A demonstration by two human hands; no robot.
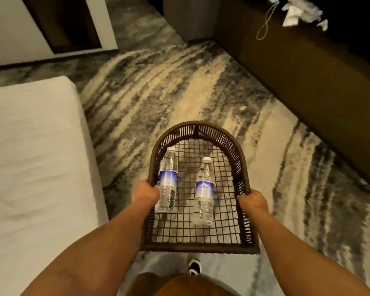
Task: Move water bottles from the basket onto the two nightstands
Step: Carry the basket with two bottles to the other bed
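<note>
Patterned carpet [179, 92] lies between bed [30, 157] and dark cabinet [318, 86].

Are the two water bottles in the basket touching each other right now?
Apart. The head view shows the left bottle and the right bottle lying in the basket with open mesh floor plainly visible between them.

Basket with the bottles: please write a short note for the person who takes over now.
Left hand has its grip on the left rim of the basket; right hand grips the right rim. The basket is carried above the carpet, beside the bed.
Both water bottles lie inside: one at the left, one nearer the middle.
Done: no bottle is out yet. No nightstand is in view.
Left: reach each nightstand and set bottles on both.
</note>
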